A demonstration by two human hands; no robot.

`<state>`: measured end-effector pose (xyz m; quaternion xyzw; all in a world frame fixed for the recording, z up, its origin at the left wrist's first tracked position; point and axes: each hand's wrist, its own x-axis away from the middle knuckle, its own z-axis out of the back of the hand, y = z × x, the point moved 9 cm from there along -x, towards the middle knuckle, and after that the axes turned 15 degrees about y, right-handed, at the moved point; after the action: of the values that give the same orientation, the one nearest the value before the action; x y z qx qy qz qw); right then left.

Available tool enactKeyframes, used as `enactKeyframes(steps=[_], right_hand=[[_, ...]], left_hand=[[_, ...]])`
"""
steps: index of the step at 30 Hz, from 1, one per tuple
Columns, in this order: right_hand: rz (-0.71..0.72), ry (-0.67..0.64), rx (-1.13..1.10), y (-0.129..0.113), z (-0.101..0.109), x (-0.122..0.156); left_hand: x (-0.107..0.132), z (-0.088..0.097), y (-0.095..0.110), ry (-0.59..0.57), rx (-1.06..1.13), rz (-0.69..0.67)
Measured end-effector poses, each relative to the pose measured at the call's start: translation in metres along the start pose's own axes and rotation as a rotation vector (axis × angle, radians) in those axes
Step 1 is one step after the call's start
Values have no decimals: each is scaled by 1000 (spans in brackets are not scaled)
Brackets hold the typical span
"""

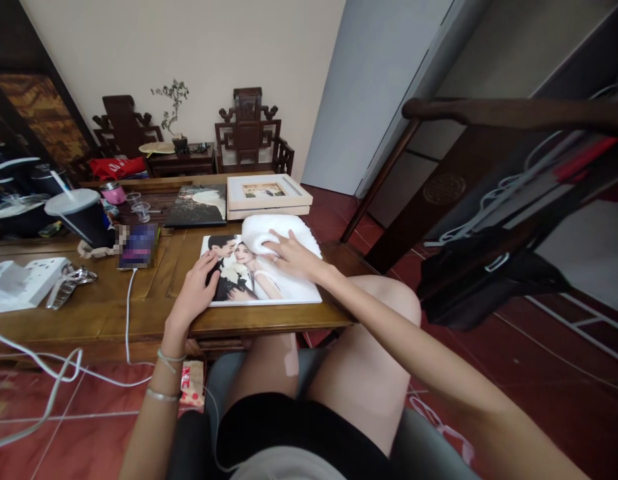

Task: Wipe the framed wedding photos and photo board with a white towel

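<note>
A wedding photo panel [233, 273] lies flat on the wooden table near its front edge. My left hand [195, 288] rests on the panel's left side, fingers stretched out and holding nothing. On the panel's right half lies a fluffy white towel [283, 227], folded over and covering part of the picture. My right hand [299, 259] presses into this towel with its fingers, gripping it against the panel; the thumb is hard to make out.
Behind the panel are a boxed picture frame [269, 193] and a dark photo panel [199, 205]. To the left stand a lidded cup [81, 217], a phone [139, 247] with a white cable, and a power strip [36, 283]. A wooden rack [439, 167] rises at right.
</note>
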<state>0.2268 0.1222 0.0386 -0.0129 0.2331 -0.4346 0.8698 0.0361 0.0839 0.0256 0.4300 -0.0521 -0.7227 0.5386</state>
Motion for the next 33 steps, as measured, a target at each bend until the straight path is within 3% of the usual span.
enactKeyframes(steps=[6, 9, 12, 17, 21, 26, 30, 33], right_hand=[[139, -22, -113, -67, 21, 63], [194, -44, -172, -77, 26, 77], [181, -30, -147, -57, 19, 60], [51, -7, 20, -3, -1, -2], [3, -9, 98, 8, -9, -22], [94, -27, 53, -37, 1, 23], [143, -95, -37, -79, 22, 77], [170, -126, -139, -97, 39, 96]], left_hand=[[2, -2, 2, -19, 2, 20], [3, -5, 0, -46, 0, 40], [4, -6, -3, -61, 1, 49], [4, -7, -4, -74, -20, 33], [4, -8, -6, -64, -52, 63], [5, -9, -5, -77, -51, 63], [4, -9, -4, -75, -17, 48], [4, -8, -5, -58, -4, 55]])
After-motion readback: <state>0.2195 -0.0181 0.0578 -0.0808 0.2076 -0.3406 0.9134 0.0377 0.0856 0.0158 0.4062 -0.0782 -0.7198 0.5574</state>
